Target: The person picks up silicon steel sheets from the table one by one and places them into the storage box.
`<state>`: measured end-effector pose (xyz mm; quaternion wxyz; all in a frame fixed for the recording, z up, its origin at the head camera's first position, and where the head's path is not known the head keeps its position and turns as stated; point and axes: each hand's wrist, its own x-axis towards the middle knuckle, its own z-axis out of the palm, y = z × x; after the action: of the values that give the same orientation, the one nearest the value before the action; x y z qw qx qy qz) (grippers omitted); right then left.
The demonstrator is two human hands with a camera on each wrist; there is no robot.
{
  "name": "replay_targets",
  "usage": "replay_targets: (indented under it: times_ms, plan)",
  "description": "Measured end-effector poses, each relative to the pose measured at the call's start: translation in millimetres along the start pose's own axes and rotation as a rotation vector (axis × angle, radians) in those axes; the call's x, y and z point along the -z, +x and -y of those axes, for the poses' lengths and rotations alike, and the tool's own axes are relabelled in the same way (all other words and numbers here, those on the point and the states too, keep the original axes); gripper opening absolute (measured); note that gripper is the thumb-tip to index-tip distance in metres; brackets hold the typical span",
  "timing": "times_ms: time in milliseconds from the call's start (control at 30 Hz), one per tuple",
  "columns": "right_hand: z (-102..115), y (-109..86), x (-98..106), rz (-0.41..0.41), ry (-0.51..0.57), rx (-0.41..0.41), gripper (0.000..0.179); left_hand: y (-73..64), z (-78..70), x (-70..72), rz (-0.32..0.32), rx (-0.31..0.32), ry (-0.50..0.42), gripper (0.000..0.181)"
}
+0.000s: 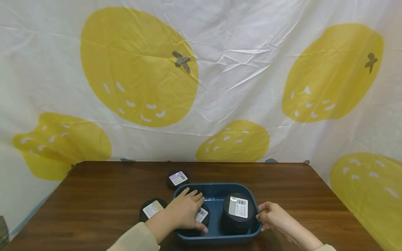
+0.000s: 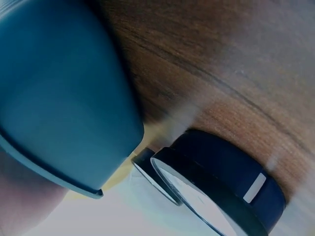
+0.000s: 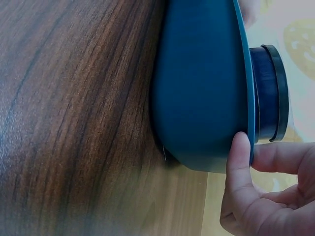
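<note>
A blue plastic bin (image 1: pixel 216 238) stands on the table. My left hand (image 1: pixel 185 211) reaches over its left rim and holds a black round jar (image 1: pixel 205 217) inside, fingers spread across the far side and thumb at the front. The hand hides most of that jar. At the bin's right end, a taller black jar (image 1: pixel 237 219) with a white label stands upright, its top above the rim in the right wrist view. My right hand (image 1: pixel 271 215) pinches the bin's right rim; the thumb (image 3: pixel 239 152) presses outside. In the left wrist view, the left hand (image 2: pixel 29 196) is only a blur.
Left of the bin, a labelled black jar (image 1: pixel 153 208) sits partly behind my left forearm. Another black jar (image 1: pixel 178 178) is near the bin's back left corner. Beyond the brown wooden table (image 1: pixel 119 181) hangs a white cloth (image 1: pixel 238 87) with yellow fruit prints.
</note>
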<state>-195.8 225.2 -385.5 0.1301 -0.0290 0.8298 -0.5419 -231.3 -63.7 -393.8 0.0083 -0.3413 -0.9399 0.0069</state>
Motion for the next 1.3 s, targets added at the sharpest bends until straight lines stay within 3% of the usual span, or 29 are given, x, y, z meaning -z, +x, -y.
replay_targets:
  times_ms: [367, 600, 967, 1300]
  plan:
    - [-1, 0.5, 0, 0.005, 0.013, -0.009, 0.033, -5.7, 5.9, 6.6, -0.042, 0.038, -0.113, 0.099]
    - [-1, 0.7, 0, 0.006, 0.006, -0.003, 0.031, -11.9, 12.1, 12.0, -0.104, 0.062, -0.167, 0.097]
    - [-2, 1.9, -1, 0.004, 0.011, 0.000, 0.033, -33.9, 39.2, 19.5, -0.154, 0.148, -0.197, 0.098]
    - [-2, 1.6, -1, -0.010, 0.014, 0.006, 0.034, -51.7, 57.7, 29.5, -0.196, 0.174, -0.267, 0.098]
